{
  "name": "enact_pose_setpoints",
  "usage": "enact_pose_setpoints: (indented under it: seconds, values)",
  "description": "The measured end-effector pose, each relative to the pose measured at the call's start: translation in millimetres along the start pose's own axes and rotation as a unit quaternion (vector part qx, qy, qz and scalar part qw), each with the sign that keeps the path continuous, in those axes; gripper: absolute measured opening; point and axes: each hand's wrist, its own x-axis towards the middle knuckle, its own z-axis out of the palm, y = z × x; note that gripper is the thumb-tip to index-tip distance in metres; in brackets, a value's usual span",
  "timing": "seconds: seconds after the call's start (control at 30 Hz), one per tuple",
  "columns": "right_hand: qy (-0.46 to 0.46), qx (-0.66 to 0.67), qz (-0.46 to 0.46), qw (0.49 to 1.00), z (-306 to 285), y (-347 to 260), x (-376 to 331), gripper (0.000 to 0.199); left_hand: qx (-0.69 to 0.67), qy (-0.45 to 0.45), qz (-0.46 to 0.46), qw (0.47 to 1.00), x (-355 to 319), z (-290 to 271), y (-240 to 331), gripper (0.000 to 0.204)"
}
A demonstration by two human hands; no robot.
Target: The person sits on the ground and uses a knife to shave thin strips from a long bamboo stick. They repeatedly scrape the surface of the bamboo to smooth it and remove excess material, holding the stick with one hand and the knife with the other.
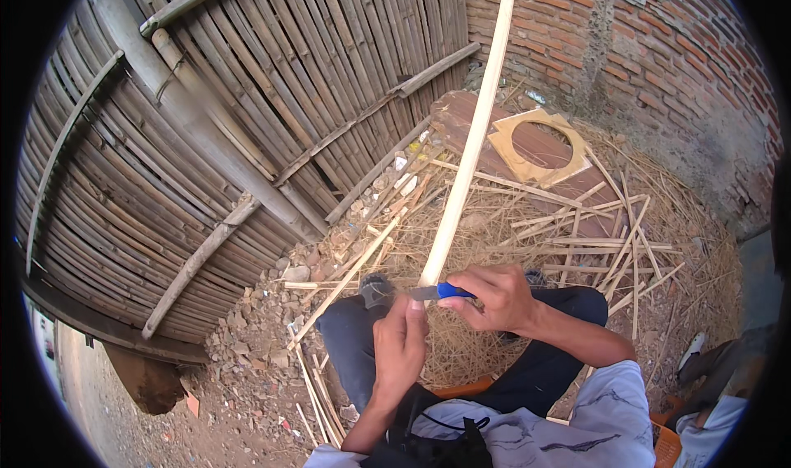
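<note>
A long pale strip of split bamboo or wood [470, 163] rises away from me, its near end between my hands. My right hand [494, 299] is closed around the blue handle of a knife [453, 290]. The short grey blade points left and lies across the strip near its lower end. Just below the blade, my left hand [399, 344] pinches the strip's near end, thumb on top and close to the blade. My fingers partly hide that end. Under both hands are my bent legs in dark trousers [350, 348] and a grey shoe [376, 289].
Dry shavings [461, 348] cover the ground, with several cut strips [630, 258] scattered at right. A yellowish board with a round hole [515, 151] rests on a brown board [453, 114]. A bamboo fence [272, 81] and brick wall [544, 39] close the far side. Another person [725, 377] is at right.
</note>
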Motion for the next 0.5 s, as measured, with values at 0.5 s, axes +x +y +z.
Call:
enact_pose_setpoints:
  seconds: [0.5]
  values:
    - [0.042,-0.088,0.046,0.994,-20,21,9,0.026,0.016,-0.030,-0.045,0.998,-1,-13,-7,0.045]
